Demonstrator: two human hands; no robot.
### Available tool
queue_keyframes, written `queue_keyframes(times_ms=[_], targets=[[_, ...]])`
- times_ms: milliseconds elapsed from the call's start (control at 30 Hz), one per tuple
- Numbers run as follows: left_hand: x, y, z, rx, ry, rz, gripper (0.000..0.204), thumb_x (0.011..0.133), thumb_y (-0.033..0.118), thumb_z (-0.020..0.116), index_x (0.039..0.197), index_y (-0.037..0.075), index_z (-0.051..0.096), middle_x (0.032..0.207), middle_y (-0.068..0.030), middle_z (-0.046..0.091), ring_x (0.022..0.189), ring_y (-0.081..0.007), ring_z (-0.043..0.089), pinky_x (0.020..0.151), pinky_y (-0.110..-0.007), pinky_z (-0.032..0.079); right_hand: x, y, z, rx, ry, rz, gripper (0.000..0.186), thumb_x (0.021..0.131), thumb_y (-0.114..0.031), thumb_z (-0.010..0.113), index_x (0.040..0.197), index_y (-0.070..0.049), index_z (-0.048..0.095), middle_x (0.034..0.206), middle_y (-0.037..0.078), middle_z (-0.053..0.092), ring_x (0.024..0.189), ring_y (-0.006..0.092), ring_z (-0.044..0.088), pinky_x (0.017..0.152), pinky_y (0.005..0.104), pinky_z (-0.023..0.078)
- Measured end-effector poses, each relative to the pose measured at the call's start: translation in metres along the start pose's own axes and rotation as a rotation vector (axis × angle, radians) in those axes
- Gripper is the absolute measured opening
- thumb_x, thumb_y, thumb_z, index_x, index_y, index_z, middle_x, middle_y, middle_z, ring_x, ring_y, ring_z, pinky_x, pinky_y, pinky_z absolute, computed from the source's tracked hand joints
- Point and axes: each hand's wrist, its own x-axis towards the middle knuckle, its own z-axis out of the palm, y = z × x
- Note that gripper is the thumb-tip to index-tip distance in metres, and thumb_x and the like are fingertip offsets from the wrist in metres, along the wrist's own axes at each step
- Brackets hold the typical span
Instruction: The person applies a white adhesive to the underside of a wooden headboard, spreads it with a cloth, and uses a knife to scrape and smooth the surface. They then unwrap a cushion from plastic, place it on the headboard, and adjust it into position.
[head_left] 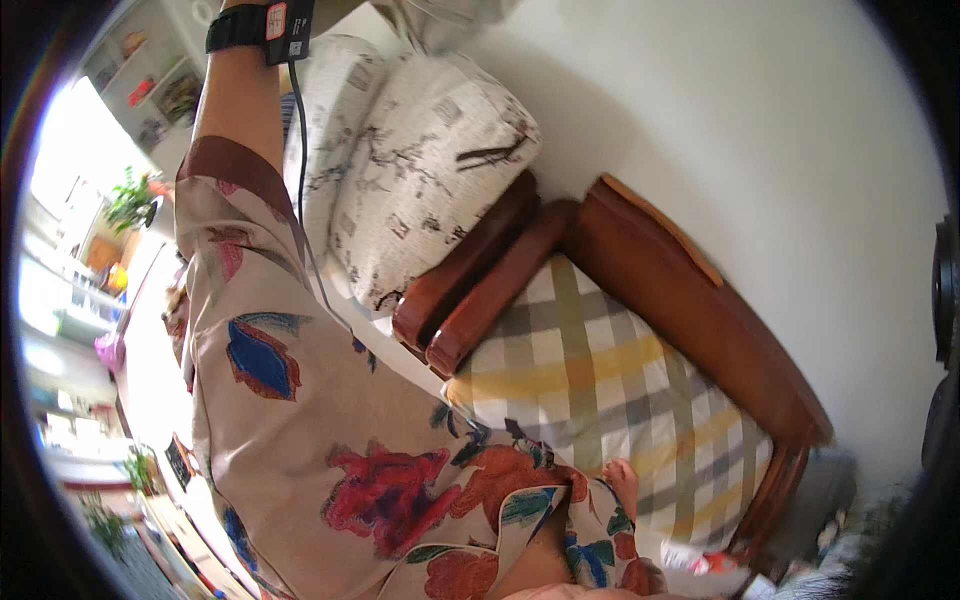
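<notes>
Plaid cushion, centre-right of frame, lies flat in the wooden armchair; the arms and back rail seem to keep it seated. My right hand rests at its lower edge, touching the fabric, mostly hidden by my floral sleeve, so I cannot tell whether the fingers grip or lie flat. Left arm is raised to upper left beside the printed pillow; that hand is cut off past the black wristband.
</notes>
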Motion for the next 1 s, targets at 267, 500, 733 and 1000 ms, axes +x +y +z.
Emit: queue_keyframes(times_ms=[267, 500, 733, 1000], targets=[[-0.205, -0.206, -0.013, 0.904, -0.223, -0.391, 0.083, 0.087, 0.039, 0.07, 0.15, 0.005, 0.027, 0.143, -0.0252, 0.043, 0.133, -0.0334, 0.042, 0.111, -0.039, 0.034, -0.102, 0.034, -0.031, 0.215, 0.304, 0.197, 0.033, 0.093, -0.022, 0.065, 0.116, 0.001, 0.063, 0.095, 0.007, 0.067, 0.078, 0.014, 0.063, 0.066, 0.0258, 0.049], [-0.546, -0.158, 0.007, 0.62, -0.941, -0.836, 0.038, 0.092, 0.02, 0.063, 0.125, 0.001, 0.06, 0.128, -0.0167, 0.062, 0.119, -0.0282, 0.058, 0.102, -0.037, 0.044, -0.044, -0.07, -0.126, -0.023, 0.303, -0.045, 0.029, 0.096, -0.019, 0.06, 0.119, -0.002, 0.062, 0.101, 0.003, 0.065, 0.089, 0.013, 0.058, 0.08, 0.0262, 0.047], [-0.79, -0.027, -0.053, 0.993, -0.647, -1.542, 0.036, 0.088, 0.017, 0.065, 0.121, 0.002, 0.063, 0.116, -0.0207, 0.066, 0.109, -0.033, 0.064, 0.093, -0.039, 0.05, 0.129, -0.204, -0.167, -0.286, 0.081, -0.236, 0.027, 0.098, -0.014, 0.056, 0.118, 0.002, 0.062, 0.103, 0.006, 0.067, 0.091, 0.0116, 0.06, 0.081, 0.0254, 0.048], [-0.848, -0.052, -0.068, 0.721, 0.151, -1.798, 0.042, 0.096, 0.029, 0.058, 0.134, 0.011, 0.056, 0.125, -0.0048, 0.062, 0.115, -0.0188, 0.058, 0.081, -0.035, 0.047, 0.369, -0.27, -0.063, -0.269, -0.249, -0.405, 0.032, 0.101, -0.021, 0.053, 0.124, 0.0, 0.06, 0.11, 0.008, 0.067, 0.096, 0.0133, 0.063, 0.085, 0.0263, 0.05]])
